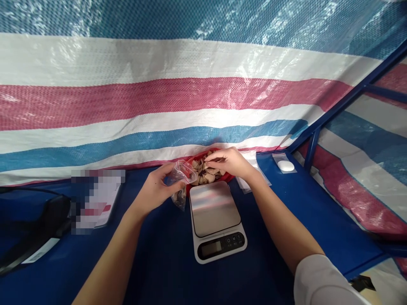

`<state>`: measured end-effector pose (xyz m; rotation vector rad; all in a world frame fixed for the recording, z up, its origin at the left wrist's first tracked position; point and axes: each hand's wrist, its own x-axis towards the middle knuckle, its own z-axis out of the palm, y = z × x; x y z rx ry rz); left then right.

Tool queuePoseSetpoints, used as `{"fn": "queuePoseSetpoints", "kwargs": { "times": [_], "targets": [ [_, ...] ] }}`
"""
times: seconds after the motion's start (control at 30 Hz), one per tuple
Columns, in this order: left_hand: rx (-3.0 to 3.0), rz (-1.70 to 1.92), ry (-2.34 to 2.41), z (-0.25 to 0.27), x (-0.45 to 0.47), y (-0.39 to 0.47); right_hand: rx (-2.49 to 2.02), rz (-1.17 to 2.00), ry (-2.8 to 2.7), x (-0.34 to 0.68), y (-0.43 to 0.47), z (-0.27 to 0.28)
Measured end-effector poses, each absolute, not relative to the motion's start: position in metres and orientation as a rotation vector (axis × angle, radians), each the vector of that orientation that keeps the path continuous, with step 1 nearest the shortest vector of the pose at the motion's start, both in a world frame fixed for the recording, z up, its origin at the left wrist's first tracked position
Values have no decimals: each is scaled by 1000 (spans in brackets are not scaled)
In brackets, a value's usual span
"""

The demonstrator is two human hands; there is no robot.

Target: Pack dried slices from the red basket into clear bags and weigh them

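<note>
My left hand [160, 186] grips a small clear zip bag [179, 195] by its mouth, which is held apart; some brownish pieces show low inside it. Over a red basin [229, 176] full of dry, pale brown slices [203, 173], my right hand [227, 163] reaches in with thumb and fingers pinched together. Whether a slice sits between those fingertips is hard to make out. Just in front of the basin stands a white kitchen scale [216, 216] with a bare metal plate and a dark display.
Flat clear plastic bags [249, 171] lie right of the basin. Farther right, a white oval object [286, 165] rests on another small bag. On the left are a blurred-out phone-like item [104, 203] and a black device [41, 228]. Striped sheeting [159, 97] hangs behind the blue table [159, 262].
</note>
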<state>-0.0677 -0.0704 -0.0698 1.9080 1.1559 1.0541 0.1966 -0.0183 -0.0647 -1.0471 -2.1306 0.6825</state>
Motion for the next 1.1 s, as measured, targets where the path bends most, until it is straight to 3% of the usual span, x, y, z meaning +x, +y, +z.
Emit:
{"fn": "queuePoseSetpoints", "kwargs": {
  "times": [0.2, 0.63, 0.87, 1.1],
  "targets": [
    [2006, 1050, 1073, -70, -58, -73, -813, 891, -2014, 188, -35, -46],
    [2027, 995, 1035, -72, -50, -77, -752, 702, -2153, 173, -53, -38],
    [1984, 1062, 1055, -74, -45, -78, -906, 418, -2389, 164, -51, -48],
    [1968, 1100, 1054, -74, -42, -78, -887, 416, -2404, 164, -51, -50]
  ]
}}
